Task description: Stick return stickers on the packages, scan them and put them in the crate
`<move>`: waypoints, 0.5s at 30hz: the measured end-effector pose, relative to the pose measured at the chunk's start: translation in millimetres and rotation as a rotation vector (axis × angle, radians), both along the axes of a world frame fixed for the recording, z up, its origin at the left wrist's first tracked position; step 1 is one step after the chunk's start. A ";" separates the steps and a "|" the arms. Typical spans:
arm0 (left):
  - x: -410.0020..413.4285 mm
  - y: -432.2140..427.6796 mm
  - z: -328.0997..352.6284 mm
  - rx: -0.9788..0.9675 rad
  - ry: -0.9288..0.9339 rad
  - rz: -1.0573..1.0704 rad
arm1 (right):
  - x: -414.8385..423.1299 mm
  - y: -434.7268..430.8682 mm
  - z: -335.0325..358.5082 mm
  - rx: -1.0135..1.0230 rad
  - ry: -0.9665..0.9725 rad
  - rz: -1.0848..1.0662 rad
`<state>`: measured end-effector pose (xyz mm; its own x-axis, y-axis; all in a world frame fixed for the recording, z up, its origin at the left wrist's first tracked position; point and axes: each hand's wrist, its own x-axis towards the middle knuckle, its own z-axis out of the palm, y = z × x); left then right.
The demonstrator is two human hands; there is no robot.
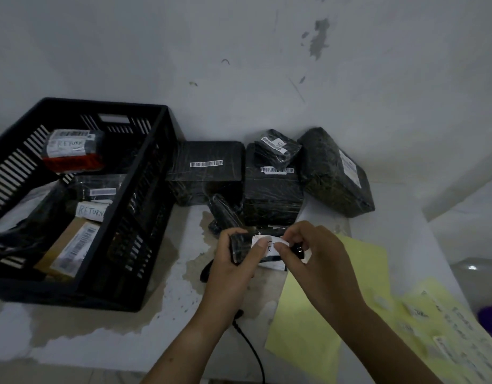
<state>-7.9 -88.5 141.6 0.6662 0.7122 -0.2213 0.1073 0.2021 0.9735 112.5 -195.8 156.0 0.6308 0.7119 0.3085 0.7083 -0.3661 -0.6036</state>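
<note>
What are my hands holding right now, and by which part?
Left hand grips the small black package around its left end; right hand pinches the white sticker at its right edge.

The packages point(271, 195) are wrapped in glossy black plastic film, the crate point(145, 206) is matt black plastic, the sticker point(262, 245) is white paper, and the desk point(100, 328) looks rough and stained.

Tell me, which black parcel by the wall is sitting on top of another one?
The small parcel, resting on the tall wrapped box. The wide box and the bulky parcel sit on the table.
</note>
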 end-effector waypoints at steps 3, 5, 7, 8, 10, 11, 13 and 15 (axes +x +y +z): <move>2.4 -1.1 -2.6 0.030 0.027 0.035 | -0.3 0.4 -0.3 0.000 -0.056 0.021; 3.9 -0.8 -5.8 0.030 0.044 0.048 | -0.6 -0.1 -0.4 -0.014 -0.145 0.014; 3.4 -0.4 -8.6 0.007 0.057 0.032 | -0.1 -0.9 0.1 -0.007 -0.229 -0.021; 3.2 -0.3 -8.7 0.005 0.062 0.024 | -0.1 -1.5 -0.3 0.010 -0.233 -0.045; 2.0 -0.2 -5.3 0.002 0.052 0.014 | 1.5 -2.8 0.2 0.052 -0.161 -0.105; 1.6 0.1 -4.2 0.005 0.042 0.018 | 2.0 -3.3 1.0 0.083 -0.076 -0.134; 2.8 0.7 -1.7 -0.010 0.006 0.061 | 0.9 -3.7 2.5 0.148 0.223 -0.138; 5.4 -0.3 1.0 0.019 -0.022 0.095 | -1.5 -2.4 1.4 0.164 0.548 -0.070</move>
<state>-2.5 -88.7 142.5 0.6003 0.7761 -0.1932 0.0672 0.1918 0.9791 111.0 -198.2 157.5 0.7738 0.6328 0.0267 0.2539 -0.2713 -0.9284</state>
